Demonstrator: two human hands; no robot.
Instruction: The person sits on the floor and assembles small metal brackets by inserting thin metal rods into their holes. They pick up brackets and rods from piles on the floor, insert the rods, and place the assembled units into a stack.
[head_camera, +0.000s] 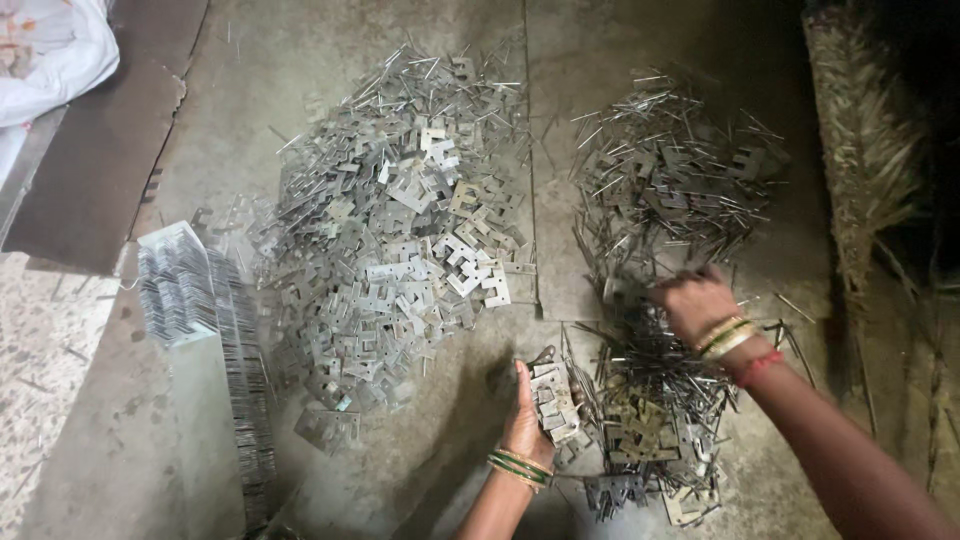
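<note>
Two hands at work — the left hand (527, 415) clasps a small stack of metal plates (553, 398). The right hand (690, 303) digs into a pile of pins and plates (655, 400), fingertips buried — I cannot tell its grip.

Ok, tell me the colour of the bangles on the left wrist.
Green and gold bangles on the left hand, seen best in the head view.

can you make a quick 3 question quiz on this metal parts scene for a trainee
1. True or false: the left hand holds a small stack of flat metal plates.
2. Where does the right hand reach? A) the big plate pile B) the pile of thin metal pins C) the white bag
3. What lies in neat rows at the left?

Key: 1 true; 2 B; 3 stacked plates on the grey board.
</note>
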